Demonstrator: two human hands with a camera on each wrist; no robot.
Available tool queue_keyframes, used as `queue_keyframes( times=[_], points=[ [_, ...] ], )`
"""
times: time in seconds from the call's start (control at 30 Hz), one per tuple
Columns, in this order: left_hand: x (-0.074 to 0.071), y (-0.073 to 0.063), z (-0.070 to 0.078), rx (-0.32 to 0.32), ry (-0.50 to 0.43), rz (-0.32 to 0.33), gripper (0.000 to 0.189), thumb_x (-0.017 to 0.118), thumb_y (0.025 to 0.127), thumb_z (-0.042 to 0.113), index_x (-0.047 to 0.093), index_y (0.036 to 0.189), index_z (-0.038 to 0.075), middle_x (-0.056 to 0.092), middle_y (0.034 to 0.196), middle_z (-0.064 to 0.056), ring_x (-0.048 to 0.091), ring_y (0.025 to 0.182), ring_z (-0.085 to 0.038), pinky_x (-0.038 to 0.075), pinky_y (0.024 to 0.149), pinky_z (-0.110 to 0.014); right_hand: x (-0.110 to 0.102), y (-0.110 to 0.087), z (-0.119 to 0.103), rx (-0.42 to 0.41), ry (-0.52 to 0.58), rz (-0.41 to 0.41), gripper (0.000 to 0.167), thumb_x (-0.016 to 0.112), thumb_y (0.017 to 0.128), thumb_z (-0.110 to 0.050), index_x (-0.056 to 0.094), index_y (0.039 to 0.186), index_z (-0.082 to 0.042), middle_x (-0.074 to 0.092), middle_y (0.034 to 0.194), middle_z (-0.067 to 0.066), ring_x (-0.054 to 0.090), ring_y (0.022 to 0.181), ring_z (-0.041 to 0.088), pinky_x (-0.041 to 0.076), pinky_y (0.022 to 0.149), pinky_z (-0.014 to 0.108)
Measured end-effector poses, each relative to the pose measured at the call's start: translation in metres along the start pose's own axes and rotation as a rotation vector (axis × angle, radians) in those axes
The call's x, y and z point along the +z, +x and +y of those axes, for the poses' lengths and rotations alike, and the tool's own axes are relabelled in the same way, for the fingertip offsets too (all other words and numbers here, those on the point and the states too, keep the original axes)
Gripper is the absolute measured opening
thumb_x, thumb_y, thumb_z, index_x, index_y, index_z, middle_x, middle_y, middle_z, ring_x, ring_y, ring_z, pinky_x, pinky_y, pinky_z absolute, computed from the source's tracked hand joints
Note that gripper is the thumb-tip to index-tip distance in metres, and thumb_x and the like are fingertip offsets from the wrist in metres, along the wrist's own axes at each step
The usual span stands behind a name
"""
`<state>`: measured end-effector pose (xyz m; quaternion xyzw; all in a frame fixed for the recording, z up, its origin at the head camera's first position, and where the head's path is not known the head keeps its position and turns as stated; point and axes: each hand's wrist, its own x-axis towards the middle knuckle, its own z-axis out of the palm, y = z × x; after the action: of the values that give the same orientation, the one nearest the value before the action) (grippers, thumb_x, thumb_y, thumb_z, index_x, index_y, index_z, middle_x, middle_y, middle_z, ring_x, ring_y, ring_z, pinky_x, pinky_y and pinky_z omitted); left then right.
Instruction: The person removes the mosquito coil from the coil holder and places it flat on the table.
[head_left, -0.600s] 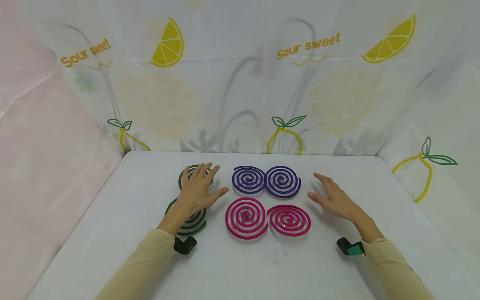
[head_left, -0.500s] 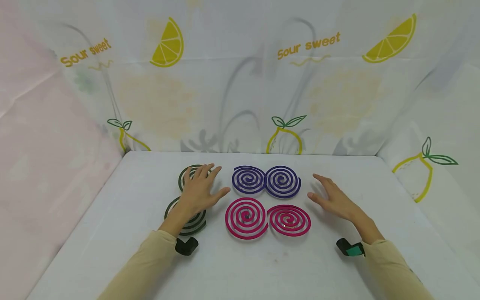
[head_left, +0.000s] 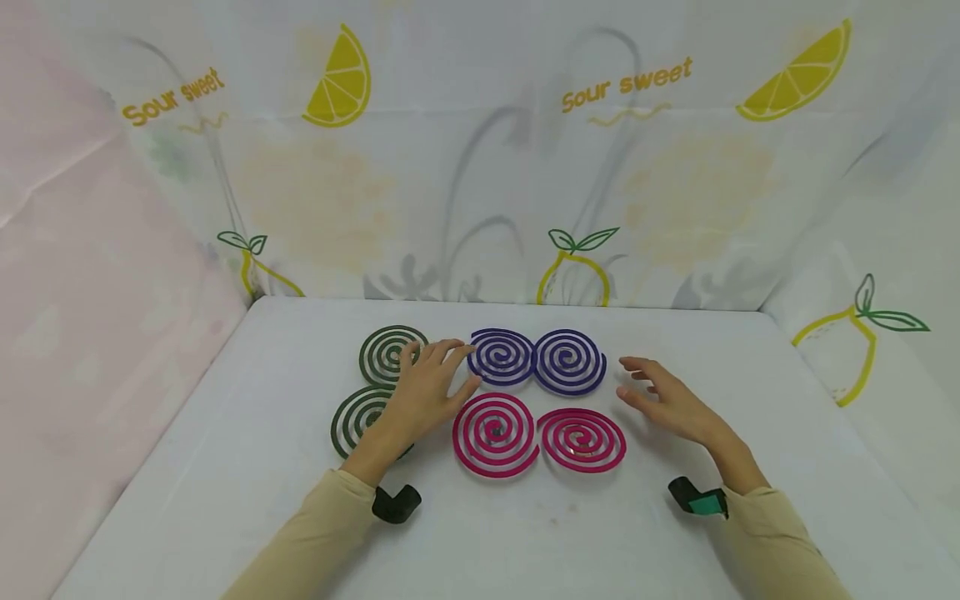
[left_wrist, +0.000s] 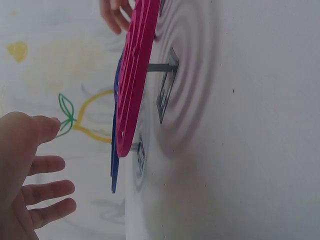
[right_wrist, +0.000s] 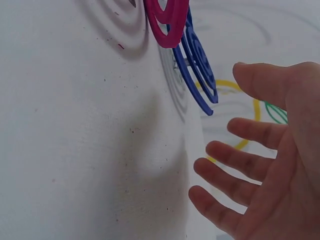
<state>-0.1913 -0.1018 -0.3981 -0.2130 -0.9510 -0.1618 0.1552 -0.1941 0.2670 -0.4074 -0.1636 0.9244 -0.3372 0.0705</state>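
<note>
Six spiral mosquito coils lie level on small metal stands in three colour pairs. My left hand [head_left: 426,396], fingers spread and holding nothing, hovers over the right side of the two green mosquito coils [head_left: 394,356], partly hiding them. Its fingertips reach the left blue mosquito coil [head_left: 500,356] in the head view. The left pink mosquito coil [head_left: 495,431] is just right of its thumb. My right hand [head_left: 667,404], relaxed with nothing in it, hovers right of the right blue mosquito coil [head_left: 567,360] and the right pink mosquito coil [head_left: 581,438], apart from both.
A metal stand [left_wrist: 172,65] props a pink coil above the white table [head_left: 570,550]. A printed cloth [head_left: 427,167] with lemons hangs behind the table's back edge, and a pink cloth [head_left: 90,333] hangs at the left.
My left hand has moved right, from over the green coils toward the blue and pink ones, uncovering more green. My right hand's fingers have bent slightly. The head view has shifted a little.
</note>
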Motion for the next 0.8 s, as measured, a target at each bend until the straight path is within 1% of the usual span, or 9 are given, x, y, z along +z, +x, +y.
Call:
queue_keyframes(
  times=[0.17, 0.33, 0.43, 0.57, 0.7, 0.8],
  points=[
    [0.006, 0.0, 0.008, 0.048, -0.027, -0.011, 0.043, 0.06, 0.09, 0.037, 0.057, 0.127, 0.016, 0.058, 0.124, -0.005, 0.054, 0.116, -0.026, 0.028, 0.103, -0.054, -0.003, -0.001, -0.003, -0.017, 0.021, -0.02, 0.054, 0.054, 0.096, -0.033, 0.039, 0.138, -0.003, 0.044, 0.14, 0.021, 0.047, 0.123, 0.039, 0.041, 0.1, 0.055],
    [0.01, 0.0, 0.018, 0.1, -0.068, -0.056, 0.041, 0.059, 0.091, 0.035, 0.056, 0.127, 0.015, 0.06, 0.12, -0.004, 0.055, 0.114, -0.024, 0.032, 0.1, -0.052, -0.005, 0.001, -0.003, -0.049, 0.045, -0.082, 0.045, 0.053, 0.096, -0.029, 0.047, 0.133, -0.004, 0.053, 0.132, 0.018, 0.055, 0.116, 0.036, 0.048, 0.094, 0.05],
    [0.012, 0.001, 0.025, 0.111, -0.095, -0.097, 0.041, 0.058, 0.092, 0.034, 0.055, 0.129, 0.014, 0.06, 0.121, -0.004, 0.054, 0.116, -0.023, 0.032, 0.1, -0.051, -0.005, 0.003, -0.001, -0.066, 0.054, -0.129, 0.042, 0.054, 0.096, -0.027, 0.049, 0.131, -0.005, 0.056, 0.128, 0.017, 0.056, 0.114, 0.034, 0.05, 0.092, 0.046],
    [0.015, 0.003, 0.033, 0.12, -0.122, -0.133, 0.042, 0.058, 0.092, 0.034, 0.055, 0.129, 0.015, 0.06, 0.123, -0.003, 0.052, 0.12, -0.022, 0.031, 0.102, -0.05, -0.005, 0.003, -0.001, -0.061, 0.065, -0.186, 0.04, 0.054, 0.096, -0.025, 0.049, 0.13, -0.005, 0.058, 0.122, 0.015, 0.057, 0.11, 0.03, 0.052, 0.087, 0.038],
    [0.02, 0.004, 0.041, 0.138, -0.142, -0.173, 0.042, 0.057, 0.093, 0.036, 0.054, 0.13, 0.017, 0.059, 0.125, -0.001, 0.05, 0.123, -0.02, 0.03, 0.103, -0.05, -0.006, 0.003, -0.003, -0.048, 0.083, -0.255, 0.039, 0.053, 0.096, -0.025, 0.05, 0.129, -0.005, 0.059, 0.114, 0.012, 0.057, 0.101, 0.023, 0.05, 0.081, 0.03],
    [0.023, 0.006, 0.047, 0.158, -0.146, -0.219, 0.043, 0.054, 0.094, 0.04, 0.053, 0.131, 0.018, 0.058, 0.129, -0.001, 0.048, 0.127, -0.019, 0.029, 0.105, -0.05, -0.007, 0.003, -0.006, -0.041, 0.086, -0.313, 0.039, 0.052, 0.096, -0.025, 0.05, 0.129, -0.005, 0.058, 0.111, 0.01, 0.057, 0.097, 0.02, 0.049, 0.08, 0.03]
  ],
)
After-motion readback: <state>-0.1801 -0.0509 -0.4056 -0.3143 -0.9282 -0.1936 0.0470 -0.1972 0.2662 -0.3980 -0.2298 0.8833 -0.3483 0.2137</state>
